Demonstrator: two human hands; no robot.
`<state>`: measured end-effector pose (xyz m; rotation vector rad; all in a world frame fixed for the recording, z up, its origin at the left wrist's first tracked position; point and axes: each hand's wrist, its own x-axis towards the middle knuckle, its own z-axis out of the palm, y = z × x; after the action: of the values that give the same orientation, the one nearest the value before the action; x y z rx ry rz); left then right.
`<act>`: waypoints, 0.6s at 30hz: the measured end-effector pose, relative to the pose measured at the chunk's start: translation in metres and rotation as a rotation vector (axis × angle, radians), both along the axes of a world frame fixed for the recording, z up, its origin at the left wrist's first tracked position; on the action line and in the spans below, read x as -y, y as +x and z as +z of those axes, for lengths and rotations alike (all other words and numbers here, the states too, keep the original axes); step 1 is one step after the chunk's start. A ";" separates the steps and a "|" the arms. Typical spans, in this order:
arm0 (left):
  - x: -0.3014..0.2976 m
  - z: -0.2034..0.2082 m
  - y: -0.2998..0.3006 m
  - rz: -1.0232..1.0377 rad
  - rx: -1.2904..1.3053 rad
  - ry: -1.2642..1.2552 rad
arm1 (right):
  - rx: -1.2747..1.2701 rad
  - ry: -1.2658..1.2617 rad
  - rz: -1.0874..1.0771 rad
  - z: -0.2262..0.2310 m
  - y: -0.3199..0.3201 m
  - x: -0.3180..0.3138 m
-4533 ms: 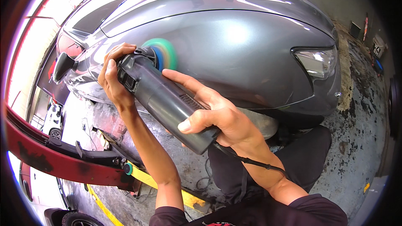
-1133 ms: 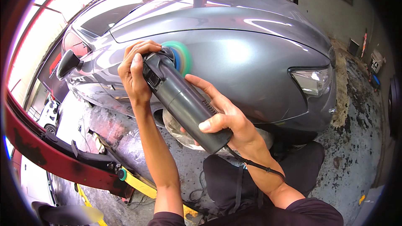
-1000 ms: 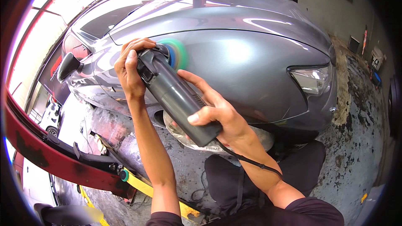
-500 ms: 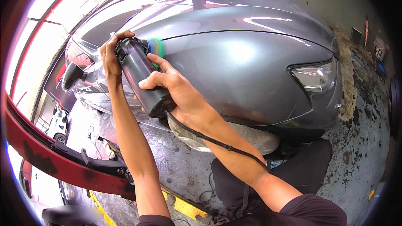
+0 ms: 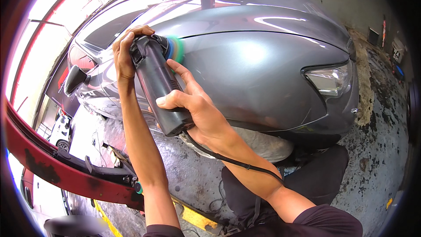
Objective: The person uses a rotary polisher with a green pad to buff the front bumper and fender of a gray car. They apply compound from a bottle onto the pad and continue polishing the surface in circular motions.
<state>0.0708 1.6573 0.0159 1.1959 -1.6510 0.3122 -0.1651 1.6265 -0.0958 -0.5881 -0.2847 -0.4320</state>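
Both my hands are on a black car polisher [image 5: 157, 79] with a round green and blue pad [image 5: 176, 50]. My left hand [image 5: 126, 52] is wrapped over its head end. Around the rear of the body my right hand [image 5: 195, 109] closes, thumb on top and index finger stretched forward along the side; its other fingers are mostly hidden beneath. The pad's face is turned to the grey car's fender [image 5: 254, 79], just below the bonnet seam, and looks in contact with it. From the tool's rear a black cord [image 5: 232, 161] runs along my right forearm.
The headlight [image 5: 329, 80] is at the car's front right, the side mirror [image 5: 75, 80] at far left. A plastic-wrapped wheel [image 5: 263, 144] sits below the fender. A red lift arm [image 5: 66, 171] crosses the lower left. A yellow-marked strip [image 5: 199, 218] lies on the worn floor.
The polisher has shifted a little to the right along the fender, with both my hands moving along with it. The car stays where it was.
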 end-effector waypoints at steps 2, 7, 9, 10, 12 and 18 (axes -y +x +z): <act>0.004 -0.002 -0.005 -0.011 -0.001 -0.010 | -0.003 -0.012 -0.042 0.000 -0.006 0.000; 0.017 -0.006 -0.016 -0.053 0.024 -0.014 | 0.010 -0.025 -0.101 -0.008 -0.013 0.005; 0.021 -0.003 -0.019 -0.087 0.024 0.015 | 0.016 -0.032 -0.119 -0.012 -0.013 0.008; 0.023 -0.001 -0.019 -0.087 0.036 0.025 | 0.012 -0.027 -0.125 -0.011 -0.014 0.008; 0.027 0.003 -0.020 -0.081 0.027 0.046 | 0.005 -0.018 -0.139 -0.003 -0.018 0.009; 0.045 0.012 -0.030 -0.075 -0.048 0.083 | 0.041 0.009 -0.159 0.008 -0.020 0.020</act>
<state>0.0413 1.6119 0.0278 1.1900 -1.6764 0.1683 -0.1851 1.6068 -0.0874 -0.5964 -0.2755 -0.5991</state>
